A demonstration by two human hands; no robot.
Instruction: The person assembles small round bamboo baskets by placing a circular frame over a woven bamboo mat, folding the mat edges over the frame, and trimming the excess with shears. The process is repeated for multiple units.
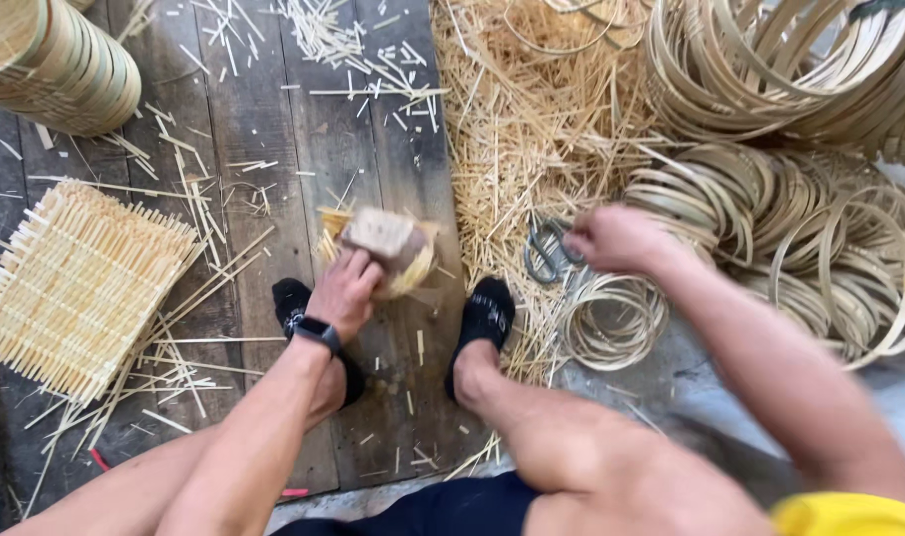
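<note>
- Woven bamboo piece (pixel 398 260), small and round-edged, sits on the plank floor (pixel 264 199) between the feet, a pale block (pixel 378 234) on top of it.
- Left hand (pixel 345 291) is closed over the near side of the block, pressing it onto the woven piece; dark watch (pixel 317 333) on that wrist.
- Two black socks: left sock (pixel 292 303) just left of the hand, right sock (pixel 486 313) just right of the woven piece. Bare knees and dark shorts at the near edge.
- Right hand (pixel 616 238) is out to the right, fingers curled loosely; cannot tell whether it grips anything. It hovers over scissors (pixel 550 250) lying in the straw, touching or just above them.
- Small bamboo hoops (pixel 613 320) lie flat, near the right hand, right of the right sock.
- Flat woven mat (pixel 75 288) with bristling stick ends lies at left, well apart from the hands.
- Loose splints (pixel 190 347) scatter over the planks around the mat.
- Straw pile (pixel 532 119) spreads beyond the scissors, centre far.
- Larger bamboo rings (pixel 800 228) heaped at right, more rings (pixel 770 69) at far right.
- Stacked baskets (pixel 61 69) lie on their side, far left corner.
</note>
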